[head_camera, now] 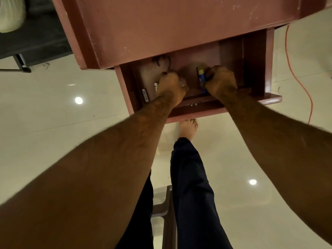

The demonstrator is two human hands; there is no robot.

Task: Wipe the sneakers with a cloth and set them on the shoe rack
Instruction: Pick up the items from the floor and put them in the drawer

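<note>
1. Nearest, in front of the shoe rack (170,24), stand dark trouser legs (194,186). A brown stool (166,203) beside them is cut off at the bottom edge.
2. A bare foot (188,128) rests on the glossy pale floor (53,114), its toes just under the rack's front lip.
3. Both forearms reach into the rack's open compartment.
4. The left hand (170,85) is at the compartment's left side, its grip clenched on the edge of a pale sneaker (152,72) lying inside.
5. White tags (145,95) on that sneaker carry dark writing, too small and blurred to read.
6. The right hand (221,80) is at the compartment's right, its grip closed round a blue sneaker (201,77) with a gold end. It is probably a sneaker, though the fingers hide most of it.
7. The rack's reddish top board hides the compartment's back and the pale sneaker's far end.
8. Right of the rack, an orange cable (296,78) trails over the floor.
9. Far left of the rack, dark furniture (36,42) and a pale bag (10,13) are cut off by the frame.
</note>
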